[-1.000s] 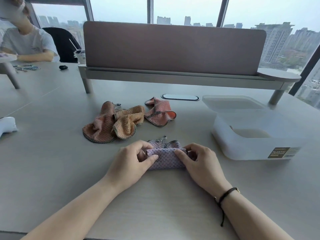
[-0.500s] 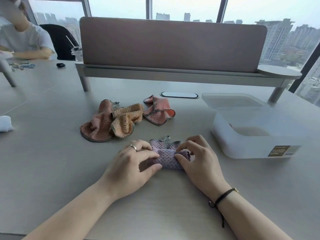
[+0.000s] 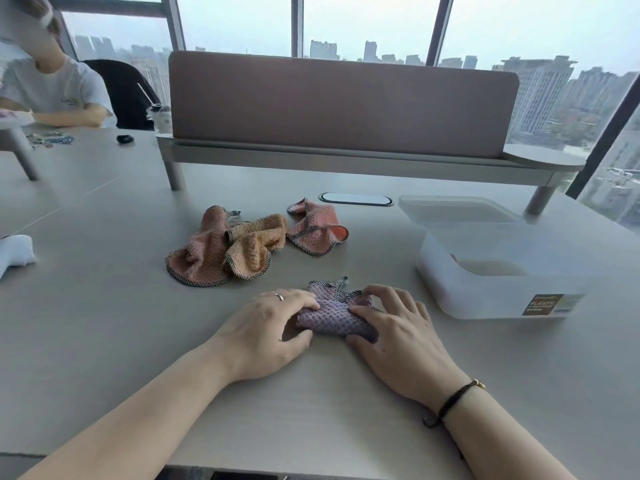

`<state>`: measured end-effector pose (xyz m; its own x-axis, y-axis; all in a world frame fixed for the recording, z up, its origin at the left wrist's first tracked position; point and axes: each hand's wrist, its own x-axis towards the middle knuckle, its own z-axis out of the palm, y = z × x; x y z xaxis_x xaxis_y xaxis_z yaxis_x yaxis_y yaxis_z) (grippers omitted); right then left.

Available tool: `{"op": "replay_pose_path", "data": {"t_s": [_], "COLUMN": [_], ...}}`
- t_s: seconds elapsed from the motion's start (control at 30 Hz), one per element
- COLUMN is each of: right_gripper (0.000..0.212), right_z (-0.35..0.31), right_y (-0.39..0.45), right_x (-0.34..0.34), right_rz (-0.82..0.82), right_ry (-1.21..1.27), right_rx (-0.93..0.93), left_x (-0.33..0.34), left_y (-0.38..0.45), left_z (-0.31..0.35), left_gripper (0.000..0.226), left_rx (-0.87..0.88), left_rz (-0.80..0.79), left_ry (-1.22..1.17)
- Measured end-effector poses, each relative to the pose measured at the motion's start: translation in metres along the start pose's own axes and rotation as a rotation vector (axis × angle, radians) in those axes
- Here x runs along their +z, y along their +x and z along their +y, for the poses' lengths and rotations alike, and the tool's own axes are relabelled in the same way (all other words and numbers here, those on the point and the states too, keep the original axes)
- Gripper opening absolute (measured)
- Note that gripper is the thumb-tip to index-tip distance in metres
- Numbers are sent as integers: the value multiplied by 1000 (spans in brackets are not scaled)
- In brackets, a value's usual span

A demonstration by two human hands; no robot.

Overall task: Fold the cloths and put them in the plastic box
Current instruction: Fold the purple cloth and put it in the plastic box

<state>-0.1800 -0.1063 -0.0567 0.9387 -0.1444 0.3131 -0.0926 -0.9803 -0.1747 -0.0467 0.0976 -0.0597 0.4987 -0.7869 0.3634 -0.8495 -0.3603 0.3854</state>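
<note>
A small purple cloth, folded into a thick bundle, lies on the table in front of me. My left hand grips its left end and my right hand grips its right end, fingers curled over the top. Behind it lie a crumpled pink cloth, an orange cloth overlapping it, and a second pink cloth. The translucent white plastic box stands open to the right, apart from my hands.
The box's lid lies flat behind it. A desk divider on legs spans the back of the table. A white object sits at the left edge. Another person sits at the far left.
Both hands have pressed closer together on the purple cloth, bunching it into a tighter, thicker bundle. The other cloths and the box have not moved.
</note>
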Motion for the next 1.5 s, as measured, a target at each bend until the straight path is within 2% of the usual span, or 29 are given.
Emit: {"op": "replay_pose_path", "data": {"t_s": [0.1,0.17,0.3,0.37,0.43,0.67,0.77,0.93,1.1,1.23,1.3,1.4,1.5], "right_gripper": [36,34,30,27,27,32,39,42,44,44,41,38,40], "right_z": [-3,-2,2,3,5,13,14,16,16,16,16,16,11], "right_y": [4,9,23,31,40,61,64,64,57,45,41,35,26], "right_x": [3,4,0,-4,-3,14,18,17,12,7,4,4,1], "right_rz": [88,131,161,155,150,155,148,112,90,71,63,71,83], "right_ry": [-59,-25,272,428,484,310,186,140,165,292,391,548,766], "right_rx": [-43,-9,198,297,364,483,459,442,378,317,306,294,298], "left_x": [-1,0,5,7,9,20,25,29,22,13,8,1,-6], "left_y": [6,10,26,37,47,63,60,59,58,56,57,57,56], "left_z": [-1,-4,-10,-12,-13,-13,-20,-22,-13,-4,0,12,23], "left_gripper": [54,53,45,54,61,36,39,44,36,26,25,24,27], "left_rx": [10,-1,-155,-261,-337,-435,-413,-409,-380,-364,-415,-527,-546], "left_rz": [-21,-26,57,80,78,179,203,196,154,128,130,104,0], "left_ry": [67,42,-158,-182,-154,-90,-39,60,2,-290,-570,-1181,-1450]}}
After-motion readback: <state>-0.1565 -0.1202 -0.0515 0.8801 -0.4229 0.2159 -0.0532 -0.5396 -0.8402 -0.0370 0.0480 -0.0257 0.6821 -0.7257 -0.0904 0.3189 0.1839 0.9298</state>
